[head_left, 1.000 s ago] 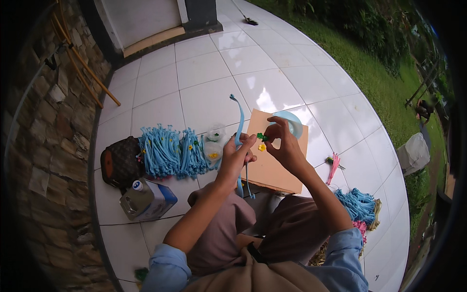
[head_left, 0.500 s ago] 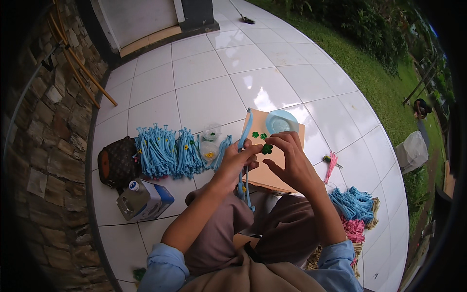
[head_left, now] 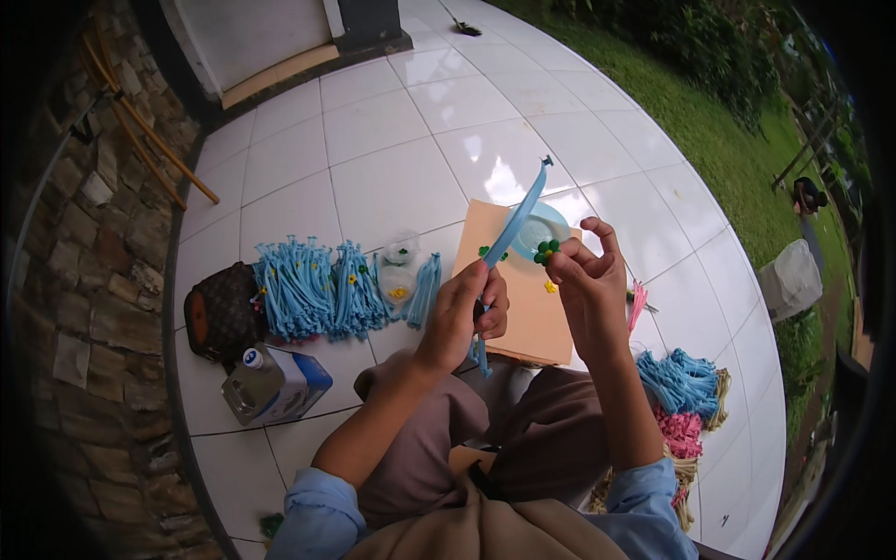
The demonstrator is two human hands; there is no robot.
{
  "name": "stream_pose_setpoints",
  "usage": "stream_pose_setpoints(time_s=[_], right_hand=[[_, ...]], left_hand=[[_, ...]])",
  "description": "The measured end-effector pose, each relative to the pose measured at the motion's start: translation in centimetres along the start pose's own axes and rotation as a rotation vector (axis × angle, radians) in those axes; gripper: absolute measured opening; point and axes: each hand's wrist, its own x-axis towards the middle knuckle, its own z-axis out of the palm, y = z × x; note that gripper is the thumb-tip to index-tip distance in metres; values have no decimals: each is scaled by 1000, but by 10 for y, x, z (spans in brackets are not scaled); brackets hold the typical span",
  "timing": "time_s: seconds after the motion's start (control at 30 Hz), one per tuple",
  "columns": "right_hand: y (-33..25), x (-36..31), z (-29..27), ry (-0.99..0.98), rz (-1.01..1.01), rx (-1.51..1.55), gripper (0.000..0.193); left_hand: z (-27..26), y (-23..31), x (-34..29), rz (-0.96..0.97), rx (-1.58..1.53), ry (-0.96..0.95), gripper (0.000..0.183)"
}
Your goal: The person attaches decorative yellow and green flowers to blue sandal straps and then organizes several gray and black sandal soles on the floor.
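My left hand (head_left: 465, 315) is closed round a light blue strap (head_left: 520, 217) with a small dark tip; its other end hangs below my fist. Something dark shows between those fingers, too little of it to name. Between the thumb and finger of my right hand (head_left: 595, 280) I pinch a green flower piece (head_left: 547, 251) with a yellow centre. Beneath both hands lies a tan board (head_left: 523, 317). A yellow flower piece (head_left: 550, 287) rests on it, and a green flower piece (head_left: 483, 252) sits partly behind the strap. At the board's far edge stands a round light blue dish (head_left: 553, 224).
Bundles of blue straps (head_left: 297, 289) lie to the left, near two clear tubs (head_left: 396, 282), a brown bag (head_left: 224, 313) and a metal can (head_left: 280, 383). More blue (head_left: 679, 385) and pink straps (head_left: 679, 434) lie at the right. A person (head_left: 808, 196) is outside, far right.
The strap has swung up and to the right in my left hand. My right hand has moved right and down, holding the green flower, now with a yellow centre. A yellow flower shows on the board.
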Motion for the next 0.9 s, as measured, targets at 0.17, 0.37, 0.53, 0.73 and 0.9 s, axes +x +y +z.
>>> stream_pose_setpoints(time_s=[0.17, 0.37, 0.53, 0.73, 0.9], right_hand=[[5, -2, 7, -12, 100, 82, 51], [7, -2, 9, 19, 89, -39, 52], [7, -2, 9, 38, 60, -54, 50], [11, -3, 9, 23, -6, -148, 50], [10, -4, 11, 1, 15, -95, 55]], left_hand=[[1, -7, -2, 70, 64, -59, 33], [9, -7, -2, 93, 171, 19, 29], [4, -11, -2, 133, 323, 4, 30], [-3, -12, -4, 84, 358, -52, 33], [6, -9, -3, 81, 314, 1, 32]])
